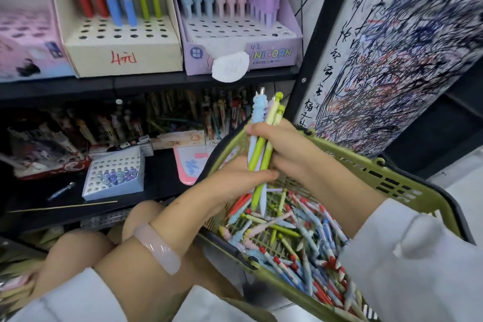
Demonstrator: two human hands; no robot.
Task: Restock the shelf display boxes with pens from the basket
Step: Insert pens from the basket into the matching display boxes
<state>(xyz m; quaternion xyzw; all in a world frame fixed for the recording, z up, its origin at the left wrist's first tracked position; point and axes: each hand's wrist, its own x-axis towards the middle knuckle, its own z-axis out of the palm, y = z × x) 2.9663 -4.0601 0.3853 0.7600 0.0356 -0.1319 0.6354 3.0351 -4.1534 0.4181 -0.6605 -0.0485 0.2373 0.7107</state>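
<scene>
Head cam looks down at both hands over a green basket [371,167] full of loose pens [295,238] in red, blue, green and pink. Right hand [285,144] has its fingers curled round a small bunch of pens [261,149], mostly lime green plus a blue unicorn one, standing nearly upright above the basket. Left hand [235,178] grips the lower part of that same bunch, thumb across it, pink bangle [156,251] on the wrist. Up on the shelf [156,83] sit a cream display box [122,42] marked 4 and a purple unicorn box [243,39], both with open holes in front.
</scene>
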